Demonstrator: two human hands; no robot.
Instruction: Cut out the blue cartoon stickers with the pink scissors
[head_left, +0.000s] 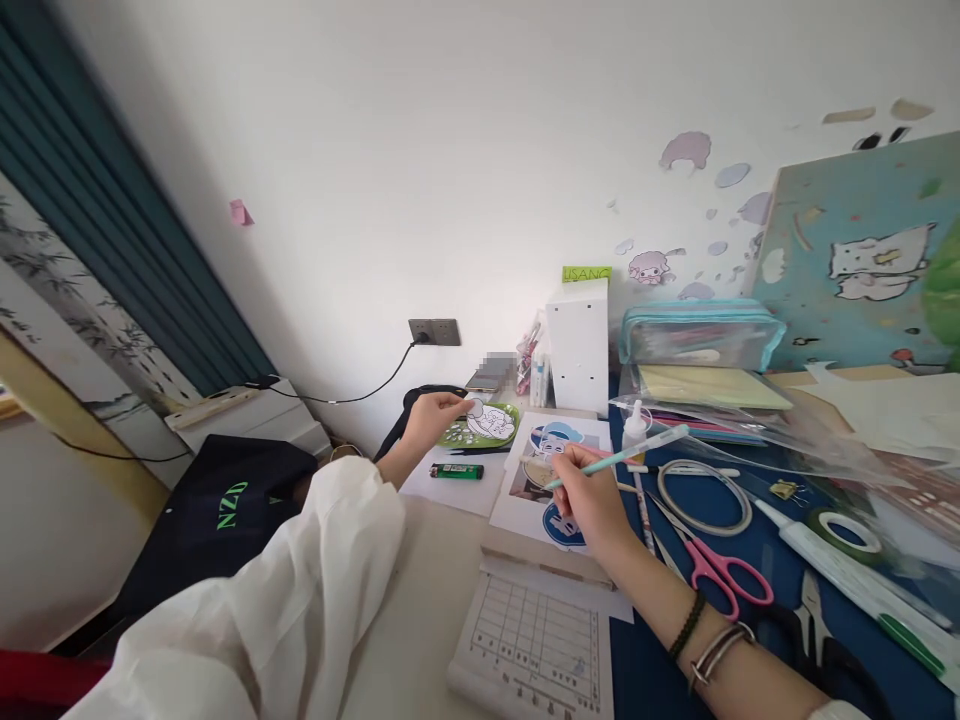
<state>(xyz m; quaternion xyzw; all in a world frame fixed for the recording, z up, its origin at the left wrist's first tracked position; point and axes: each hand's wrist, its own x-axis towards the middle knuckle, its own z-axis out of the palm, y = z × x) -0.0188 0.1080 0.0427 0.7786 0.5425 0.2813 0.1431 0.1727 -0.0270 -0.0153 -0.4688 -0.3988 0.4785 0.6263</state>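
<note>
Here's the right hand (596, 495), right of centre, its grip pinching a mint pen (637, 448) between thumb and fingers, the tip down at the printed sheet (514, 517) in the middle of the frame; whether it touches, I can't tell. Over on the left, the left hand (429, 425) has thumb and fingertips pressed together on a small pale piece (475, 408), right above the green card (448, 436). Good pen work here would mean a light, steady pinch and small finger strokes, the wrist resting low. That left pinch should stay by the edge, so nothing creases. Just below the card lies a green lighter (457, 472); best not to nudge it. Out lower right, pink scissors (720, 572) sit near the forearm on the worktop (405, 580): keep that sleeve-side elbow clear of them!
</note>
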